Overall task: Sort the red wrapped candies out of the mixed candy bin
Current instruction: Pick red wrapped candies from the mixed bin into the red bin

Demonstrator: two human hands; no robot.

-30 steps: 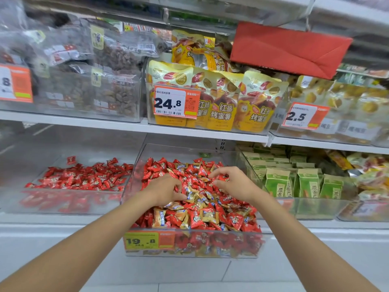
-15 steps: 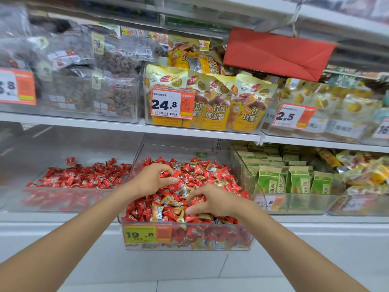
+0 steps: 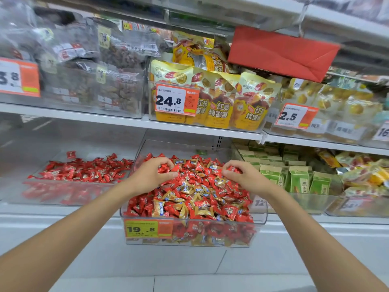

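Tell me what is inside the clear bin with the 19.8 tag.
The clear bin holds a heap of red wrapped candies mixed with gold wrapped candies. The left hand and right hand grip red ones near the back. What lies under them and deeper down is covered.

Yellow sweet-potato pouches [image 3: 216,102] carry a 24.8 price tag [image 3: 176,100] in front. Left of them lie clear bags of brown snacks [image 3: 94,81]; above right hangs a red paper sign [image 3: 282,52]; below right stand green packets [image 3: 299,179].

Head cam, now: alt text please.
The left hand and right hand pinch red candies at the back of a clear bin of mixed red and gold candies. An all-red bin sits left of it, green boxes right.
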